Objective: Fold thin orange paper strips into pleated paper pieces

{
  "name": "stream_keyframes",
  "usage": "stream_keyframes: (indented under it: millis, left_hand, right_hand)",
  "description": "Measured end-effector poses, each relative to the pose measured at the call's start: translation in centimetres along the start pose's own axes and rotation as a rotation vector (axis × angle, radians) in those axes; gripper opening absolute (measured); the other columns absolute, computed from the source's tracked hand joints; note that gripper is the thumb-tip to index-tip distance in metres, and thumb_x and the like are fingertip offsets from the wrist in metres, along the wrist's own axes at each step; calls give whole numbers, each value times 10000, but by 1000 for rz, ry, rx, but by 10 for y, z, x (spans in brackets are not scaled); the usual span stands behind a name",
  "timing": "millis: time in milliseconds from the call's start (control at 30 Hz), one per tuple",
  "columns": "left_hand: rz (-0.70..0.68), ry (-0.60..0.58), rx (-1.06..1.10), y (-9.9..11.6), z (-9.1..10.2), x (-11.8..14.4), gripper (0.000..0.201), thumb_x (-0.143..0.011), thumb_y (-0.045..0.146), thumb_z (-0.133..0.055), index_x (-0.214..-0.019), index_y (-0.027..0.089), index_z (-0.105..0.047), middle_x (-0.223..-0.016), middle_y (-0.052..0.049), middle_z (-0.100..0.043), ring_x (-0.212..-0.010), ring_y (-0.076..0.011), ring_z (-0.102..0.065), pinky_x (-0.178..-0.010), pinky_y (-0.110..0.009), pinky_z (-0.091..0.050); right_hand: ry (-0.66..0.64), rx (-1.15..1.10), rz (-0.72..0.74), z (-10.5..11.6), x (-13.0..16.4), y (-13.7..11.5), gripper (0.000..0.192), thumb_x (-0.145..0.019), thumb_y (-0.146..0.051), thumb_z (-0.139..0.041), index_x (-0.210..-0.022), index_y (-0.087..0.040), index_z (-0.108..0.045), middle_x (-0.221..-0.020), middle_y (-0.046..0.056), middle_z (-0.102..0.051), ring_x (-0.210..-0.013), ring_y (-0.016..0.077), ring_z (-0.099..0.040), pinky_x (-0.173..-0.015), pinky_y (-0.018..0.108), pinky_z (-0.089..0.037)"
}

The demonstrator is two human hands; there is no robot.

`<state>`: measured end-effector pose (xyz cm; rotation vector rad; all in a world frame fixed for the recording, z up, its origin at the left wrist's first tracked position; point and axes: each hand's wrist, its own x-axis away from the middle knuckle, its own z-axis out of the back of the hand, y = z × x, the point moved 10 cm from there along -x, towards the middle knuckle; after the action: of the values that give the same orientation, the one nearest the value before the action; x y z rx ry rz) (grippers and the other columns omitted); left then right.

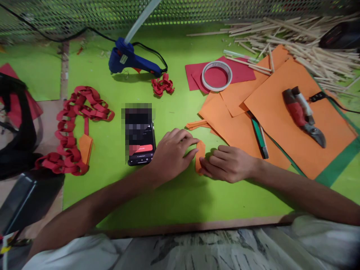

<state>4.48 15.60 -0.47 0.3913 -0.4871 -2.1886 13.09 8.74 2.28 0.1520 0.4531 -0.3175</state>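
A small folded piece of orange paper [200,152] lies on the green tabletop between my hands. My left hand [176,152] pinches its upper left edge between thumb and fingers. Lower down, my right hand [223,163] has its fingers curled, with the tips pressed on the paper's right side. Just beyond my left hand are some narrow folded orange strips [196,124]. A phone [141,144] with a lit screen lies to the left of that hand. Large orange paper sheets [225,116] spread out past my right hand.
A blue glue gun [133,62] stands at the back beside a red paper flower [163,85]. A red paper chain [66,129] lies at left. To the right are a tape roll [204,77], a green cutter [259,137], pruning shears [303,116] and many wooden sticks [298,48].
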Motion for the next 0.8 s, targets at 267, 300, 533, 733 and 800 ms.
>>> stream_keyframes:
  millis: [267,300,533,733,800]
  left_hand:
    - [9,15,22,-4,0,-2,181,-978,302,-616,-1111,215,-702,-1037,-35,-670,-991,-206,-602,-883,-383,-488]
    - [7,12,28,-3,0,-2,173,-978,301,-615,-1099,214,-703,-1035,-34,-672,-989,-204,-605,-880,-381,-487]
    - [-16,16,32,-1,-1,-2,188,-983,315,-610,-1101,200,-702,-1028,-33,-681,-972,-198,-612,-877,-379,-491]
    - [-18,8,28,-1,-2,-1,201,-997,323,-589,-1122,221,-709,-1042,-43,-673,-977,-204,-611,-872,-379,-495]
    - [-16,8,40,-1,-1,-1,203,-1001,335,-585,-1113,224,-711,-1043,-41,-674,-982,-204,-611,-872,-378,-497]
  right_hand:
    - [-41,-10,-32,-5,-4,-2,291,-984,-375,-574,-1011,-113,-697,-689,-9,-553,-649,132,-486,-581,315,-363]
    - [-44,-20,-34,-6,-5,-2,300,-990,-379,-563,-1029,-111,-694,-692,-9,-555,-653,132,-490,-585,313,-366]
    - [-82,-61,-62,-10,-7,2,316,-1003,-394,-531,-1061,-122,-680,-710,-9,-556,-666,139,-505,-618,313,-389]
    - [-20,-54,-65,-3,-4,6,316,-981,-398,-571,-1088,-118,-670,-675,-22,-537,-638,133,-483,-582,310,-369]
    - [52,-27,-126,4,0,14,311,-955,-387,-615,-1101,-118,-670,-652,-28,-540,-621,131,-479,-553,309,-349]
